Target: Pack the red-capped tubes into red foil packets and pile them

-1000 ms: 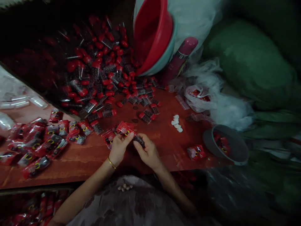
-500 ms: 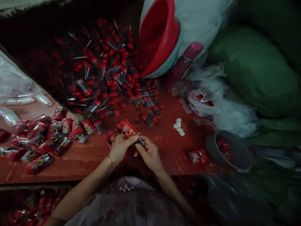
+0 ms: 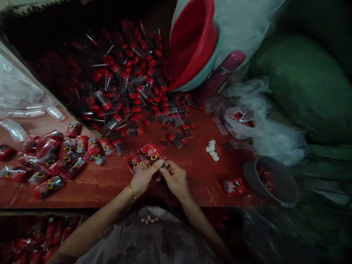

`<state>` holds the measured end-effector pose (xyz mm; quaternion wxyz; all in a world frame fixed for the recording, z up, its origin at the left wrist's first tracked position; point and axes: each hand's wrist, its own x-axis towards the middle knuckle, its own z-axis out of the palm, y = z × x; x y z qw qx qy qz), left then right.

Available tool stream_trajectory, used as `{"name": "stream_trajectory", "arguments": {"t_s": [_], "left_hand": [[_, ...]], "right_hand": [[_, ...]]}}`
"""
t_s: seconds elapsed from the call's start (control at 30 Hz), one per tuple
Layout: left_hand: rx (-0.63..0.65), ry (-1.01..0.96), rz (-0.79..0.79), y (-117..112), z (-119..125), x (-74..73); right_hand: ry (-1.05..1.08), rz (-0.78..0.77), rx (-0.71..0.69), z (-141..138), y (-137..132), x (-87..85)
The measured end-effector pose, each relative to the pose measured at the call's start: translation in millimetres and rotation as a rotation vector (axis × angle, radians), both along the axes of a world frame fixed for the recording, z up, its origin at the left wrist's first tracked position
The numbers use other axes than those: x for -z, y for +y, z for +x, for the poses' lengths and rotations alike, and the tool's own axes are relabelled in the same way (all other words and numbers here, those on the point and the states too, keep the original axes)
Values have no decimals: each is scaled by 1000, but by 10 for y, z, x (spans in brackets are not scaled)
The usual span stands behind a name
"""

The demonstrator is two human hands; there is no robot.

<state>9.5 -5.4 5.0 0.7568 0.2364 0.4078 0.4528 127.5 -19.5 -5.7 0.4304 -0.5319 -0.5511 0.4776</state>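
My left hand (image 3: 142, 178), with a gold bangle at the wrist, is closed on a red printed plastic packet (image 3: 151, 151). A second red packet (image 3: 132, 160) sticks out on the left side of the same hand. My right hand (image 3: 176, 180) pinches a small clear tube (image 3: 165, 164) with dark contents at the mouth of the packet. Most of the tube is hidden by the fingers, and both thumbs almost meet over it. Beyond the hands lie loose red-capped clear tubes (image 3: 178, 139) on the red tabletop (image 3: 110, 189).
A tipped cardboard box (image 3: 52, 93) spills many red-capped tubes. Filled red packets (image 3: 66, 159) lie left. White pieces (image 3: 212, 151), one packet (image 3: 234, 187) and a grey bowl (image 3: 288, 189) are at right. Red and teal basins (image 3: 211, 47) and a pink spray can (image 3: 229, 66) stand behind.
My right hand has come closer to the left, and the tube now shows less between the fingers, nearer the packet. The whole view has shifted slightly, so things appear further right.
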Motion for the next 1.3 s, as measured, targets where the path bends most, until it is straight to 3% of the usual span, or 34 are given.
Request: {"name": "stream_trajectory", "arguments": {"t_s": [0.17,0.3,0.37,0.43,0.57,0.63,0.73,0.8,0.87,0.93,1.0,1.07,1.17,1.3], "left_hand": [[-7,-55,-89,-34,-120,-24],[-1,-10,-130,-20,-368,-3],[-129,43,-112,39,-609,-28],[-344,39,-94,138,-948,-102],[-857,47,28,351,-1655,-311],[-868,62,62,403,-1793,-356],[-795,215,118,388,-1548,-282],[-740,524,304,337,-1169,-178],[-474,878,550,294,-768,-75],[-121,1122,793,293,-459,20],[113,1343,900,343,-289,118],[264,1519,926,414,-234,219],[349,1671,943,479,-244,329],[289,1703,962,459,-232,373]], "right_hand": [[-256,243,125,-75,114,70],[-488,418,23,-165,285,7],[-618,481,12,-128,418,-25],[-784,486,73,0,567,-13],[-1093,322,164,392,733,165],[-1156,307,136,536,692,267],[-1193,324,137,605,534,352],[-1204,325,178,572,432,366],[-1195,338,218,506,358,365],[-1157,383,220,431,306,364],[-1103,444,190,363,261,372],[-1048,493,162,313,223,388],[-965,525,143,274,192,419],[-897,529,144,241,204,438]]}}
